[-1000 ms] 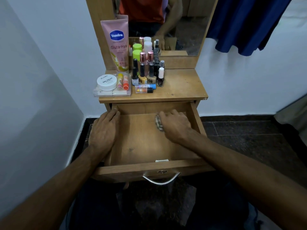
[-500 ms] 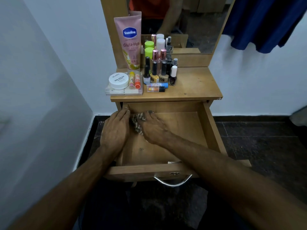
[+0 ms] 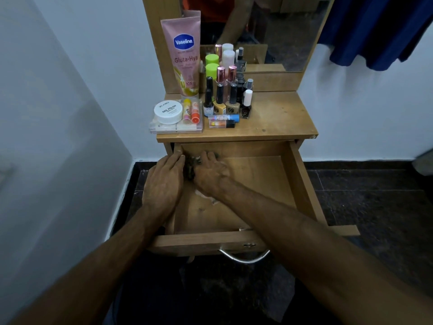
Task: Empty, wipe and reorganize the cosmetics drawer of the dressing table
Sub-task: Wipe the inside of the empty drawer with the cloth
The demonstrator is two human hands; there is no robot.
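Observation:
The wooden drawer (image 3: 302,181) of the dressing table is pulled out and holds no cosmetics. My right hand (image 3: 209,175) presses a dark patterned cloth (image 3: 190,168) onto the drawer floor in the far left corner. My left hand (image 3: 164,184) lies flat on the drawer's left wall, fingers together, beside the cloth. The cosmetics stand on the tabletop (image 3: 276,118): a pink Vaseline tube (image 3: 184,52), a white nail polish remover jar (image 3: 168,112) on a clear case, several nail polish bottles (image 3: 226,99) and two small tubes lying flat (image 3: 222,121).
A mirror (image 3: 269,31) rises behind the tabletop. White walls close in on the left and behind. Blue fabric (image 3: 379,31) hangs at the upper right. Dark tiled floor (image 3: 375,195) lies to the right. A metal handle (image 3: 243,256) sticks out from the drawer front.
My right hand has slid the cloth from the drawer's middle to its far left corner, ending up against my left hand. The left hand has stayed on the drawer's left wall.

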